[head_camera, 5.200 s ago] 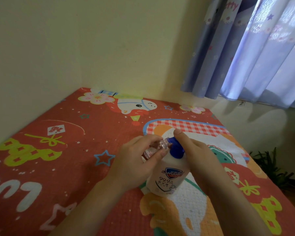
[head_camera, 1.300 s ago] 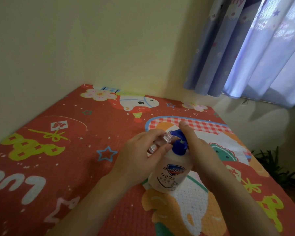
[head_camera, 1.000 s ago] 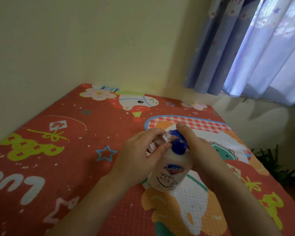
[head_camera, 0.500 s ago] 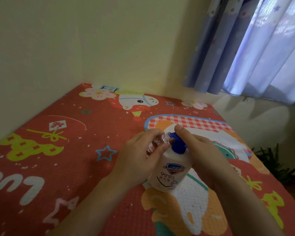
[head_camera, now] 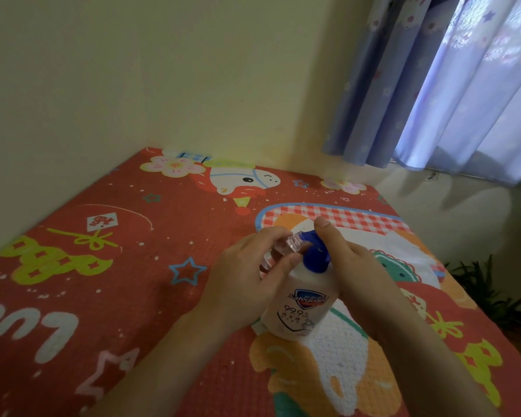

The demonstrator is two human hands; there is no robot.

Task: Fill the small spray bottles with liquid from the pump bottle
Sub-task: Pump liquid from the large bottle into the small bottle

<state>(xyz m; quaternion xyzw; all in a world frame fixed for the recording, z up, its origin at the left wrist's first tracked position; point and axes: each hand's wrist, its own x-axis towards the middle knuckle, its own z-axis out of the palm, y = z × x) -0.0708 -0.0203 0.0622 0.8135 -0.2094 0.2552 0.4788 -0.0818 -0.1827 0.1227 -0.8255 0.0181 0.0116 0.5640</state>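
A white pump bottle (head_camera: 301,308) with a blue pump head (head_camera: 315,255) stands on the red patterned mat. My left hand (head_camera: 247,281) holds a small clear spray bottle (head_camera: 278,251) tilted, its open neck right at the pump's nozzle. My right hand (head_camera: 349,266) is wrapped around the right side of the pump bottle, with one finger lying on top of the pump head. Most of the small bottle's body is hidden by my left fingers.
The red cartoon mat (head_camera: 109,266) covers the surface up to a yellow wall at the back and left. Its right edge drops off near a green plant (head_camera: 481,293). Blue curtains (head_camera: 451,85) hang at the upper right.
The pump head has gone down and come back up under my right finger. My left hand has kept the small bottle at the nozzle, and the view has shifted only slightly.
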